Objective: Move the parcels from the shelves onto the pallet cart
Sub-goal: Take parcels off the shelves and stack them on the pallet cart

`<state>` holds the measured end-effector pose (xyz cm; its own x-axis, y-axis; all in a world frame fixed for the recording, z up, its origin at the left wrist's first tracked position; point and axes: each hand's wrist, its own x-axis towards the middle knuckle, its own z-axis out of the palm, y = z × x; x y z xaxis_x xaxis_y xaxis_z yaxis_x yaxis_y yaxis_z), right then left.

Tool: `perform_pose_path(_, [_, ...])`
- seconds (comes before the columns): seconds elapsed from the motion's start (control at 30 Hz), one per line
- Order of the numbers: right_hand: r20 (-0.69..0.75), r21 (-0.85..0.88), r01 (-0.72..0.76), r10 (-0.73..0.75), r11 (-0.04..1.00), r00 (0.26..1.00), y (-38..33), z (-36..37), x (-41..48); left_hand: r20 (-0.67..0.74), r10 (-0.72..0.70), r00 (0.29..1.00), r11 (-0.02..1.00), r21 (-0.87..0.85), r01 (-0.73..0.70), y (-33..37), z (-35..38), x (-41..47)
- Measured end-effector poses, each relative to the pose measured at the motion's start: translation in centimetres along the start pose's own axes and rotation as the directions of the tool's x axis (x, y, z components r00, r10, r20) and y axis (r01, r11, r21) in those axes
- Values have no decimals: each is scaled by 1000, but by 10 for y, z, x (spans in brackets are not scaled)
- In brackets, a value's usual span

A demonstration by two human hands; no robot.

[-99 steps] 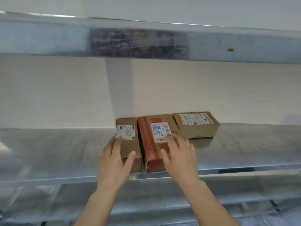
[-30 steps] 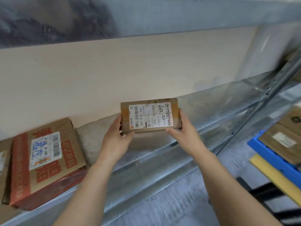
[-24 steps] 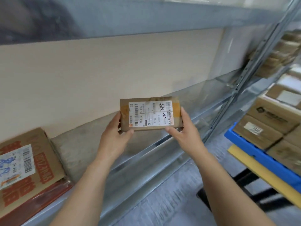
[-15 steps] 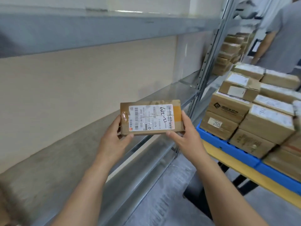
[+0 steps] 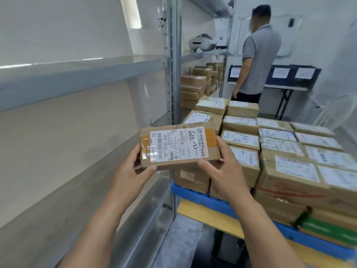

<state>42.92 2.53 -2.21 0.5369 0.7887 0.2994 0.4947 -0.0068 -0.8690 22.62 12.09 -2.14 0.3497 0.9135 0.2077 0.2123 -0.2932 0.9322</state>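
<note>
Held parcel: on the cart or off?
Off: left hand and right hand hold the parcel by its ends, in the air beside the pallet cart.

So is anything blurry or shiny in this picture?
Head view: the label on the held parcel is sharp, with a sheen on the tape at its left end; a bright streak glints along the upper shelf; the far right edge is smeared; the wide lens stretches the forearms at the bottom.

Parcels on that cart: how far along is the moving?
Done: many parcels sit stacked on the blue pallet cart. In hand: left hand and right hand hold one labelled parcel, not yet set down. Left: boxes on the far shelves.
</note>
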Motion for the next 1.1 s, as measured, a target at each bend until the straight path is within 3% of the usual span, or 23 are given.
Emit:
perform_pose_path(0.37, [-224,-34,11,-18,999,974,57,-142,82,205,167,964,974,118,-194,86,151,90])
perform_pose_path(0.53, [-298,-54,-35,17,998,955,87,-198,110,294,167,941,962,160,-221,108,222,125])
perform_pose_path(0.73, [-357,-11,-128,115,992,927,119,-237,138,420,181,889,931,219,-293,125,281,162])
perform_pose_path(1.1, [-449,1,-174,156,985,880,123,-288,212,549,242,800,890,203,-409,161,351,249])
